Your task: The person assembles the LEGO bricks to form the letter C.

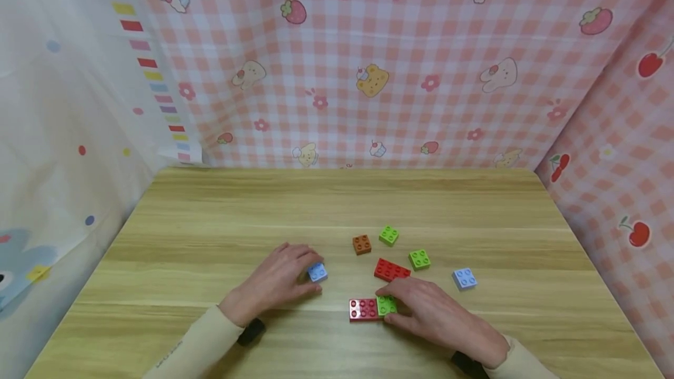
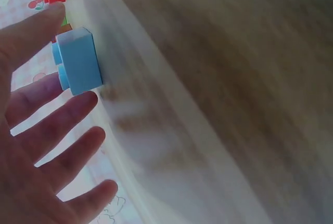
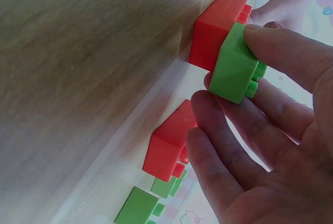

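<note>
My left hand [image 1: 281, 276] lies around a light blue brick [image 1: 317, 272] on the table, index fingertip at its far side. In the left wrist view the fingers are spread, and the thumb stands apart from the blue brick [image 2: 80, 63]. Between thumb and index finger, my right hand [image 1: 434, 312] pinches a green brick [image 1: 387, 306]. That brick overlaps the right end of a long dark red brick [image 1: 363, 309]. In the right wrist view the green brick [image 3: 234, 65] sits against the red one [image 3: 216, 31], its studs facing up from the table.
Beyond the right hand lies another long red brick [image 1: 391, 269]. Farther back are an orange-brown brick [image 1: 361, 244] and two green bricks, one at the back [image 1: 389, 235] and one nearer [image 1: 419, 259]. A second light blue brick [image 1: 464, 278] rests on the wooden table [image 1: 210, 209] to the right.
</note>
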Demonstrator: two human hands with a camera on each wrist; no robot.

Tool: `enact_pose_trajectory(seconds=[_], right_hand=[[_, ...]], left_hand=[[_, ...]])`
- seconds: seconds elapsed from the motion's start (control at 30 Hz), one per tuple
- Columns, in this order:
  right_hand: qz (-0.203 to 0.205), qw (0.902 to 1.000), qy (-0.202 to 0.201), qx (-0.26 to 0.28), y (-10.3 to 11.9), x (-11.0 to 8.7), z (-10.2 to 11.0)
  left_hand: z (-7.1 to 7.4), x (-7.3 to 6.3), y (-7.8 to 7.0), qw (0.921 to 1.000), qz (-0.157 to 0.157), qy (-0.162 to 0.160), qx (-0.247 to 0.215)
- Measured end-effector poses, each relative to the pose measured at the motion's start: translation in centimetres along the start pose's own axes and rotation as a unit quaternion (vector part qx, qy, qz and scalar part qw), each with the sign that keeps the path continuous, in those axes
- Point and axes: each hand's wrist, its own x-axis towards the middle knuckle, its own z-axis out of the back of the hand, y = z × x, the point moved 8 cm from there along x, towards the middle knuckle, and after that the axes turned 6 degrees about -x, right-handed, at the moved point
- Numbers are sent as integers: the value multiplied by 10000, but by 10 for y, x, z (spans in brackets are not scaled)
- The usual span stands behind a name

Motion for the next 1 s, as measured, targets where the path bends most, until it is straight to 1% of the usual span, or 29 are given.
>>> enact_pose_trajectory(seconds=[0.23, 0.6, 0.87, 1.0], right_hand=[[36, 10000, -53, -41, 1, 0, 0], [-53, 10000, -60, 31, 0, -1, 0], [-50, 9999, -86, 68, 0, 0, 0], [-48, 9999, -93, 70, 0, 0, -1]], left_hand=[[-2, -1, -4, 9998, -175, -47, 28], [-4, -4, -8, 9998, -211, -48, -10], [0, -7, -17, 9989, -350, -280, -138], [2, -9, -21, 9986, -357, -346, -196]])
